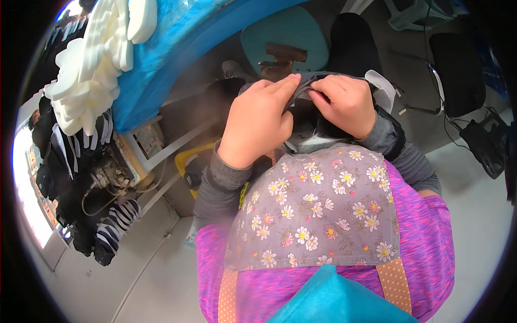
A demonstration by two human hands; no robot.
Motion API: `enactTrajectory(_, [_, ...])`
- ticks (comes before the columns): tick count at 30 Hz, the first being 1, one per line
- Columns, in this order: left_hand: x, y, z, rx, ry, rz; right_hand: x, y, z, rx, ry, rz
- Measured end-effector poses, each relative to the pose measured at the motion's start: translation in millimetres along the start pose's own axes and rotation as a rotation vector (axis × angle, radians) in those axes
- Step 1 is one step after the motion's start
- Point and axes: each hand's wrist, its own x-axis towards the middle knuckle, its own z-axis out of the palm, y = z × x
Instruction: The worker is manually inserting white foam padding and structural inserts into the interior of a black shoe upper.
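My left hand (257, 125) and my right hand (347, 105) are raised in front of my apron. Both grip the upper edge of a dark grey and black fabric piece (306, 116), pinching a fold of it between them. Extended fingers of the left hand press along the fold, while the right hand's fingers curl over the rim with the thumb tucked against it. Below the hands, a pale patch shows in the piece's hollow. A white curved flap (381, 89) sticks out beyond my right hand. The rest of the piece is hidden, so its exact kind is unclear.
At the upper left, white sole-shaped foam pieces (89, 64) are heaped on a blue-covered table (177, 37). Black pieces with white stripes (116, 226) hang at the left. A teal stool (253, 40) stands ahead, a black chair (458, 72) to the right, and a yellow crate (183, 161) beside my left forearm.
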Motion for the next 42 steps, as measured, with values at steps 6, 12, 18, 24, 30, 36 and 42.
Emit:
enactTrajectory(6, [11, -4, 7, 0.088, -0.051, -0.023, 3, -1, -1, -0.054, -0.059, 0.068])
enactTrajectory(12, [6, -16, 13, 0.013, 0.003, 0.005, -2, 0, -7, -0.142, -0.280, 0.133])
enactTrajectory(18, [7, -15, 4, 0.020, -0.170, -0.036, -11, 3, 7, -0.128, -0.285, -0.001])
enactTrajectory(24, [7, -16, 6, -0.017, -0.162, -0.019, -8, -2, 7, -0.122, -0.150, -0.054])
enactTrajectory(30, [8, -19, 6, 0.063, -0.208, -0.047, 0, 2, 5, -0.142, -0.153, 0.008])
enactTrajectory(36, [9, -31, 12, -0.153, -0.171, -0.048, -6, -9, -7, -0.138, -0.382, 0.115])
enactTrajectory(42, [13, -34, 11, -0.141, -0.248, -0.014, -16, -1, 0, -0.192, -0.345, 0.034])
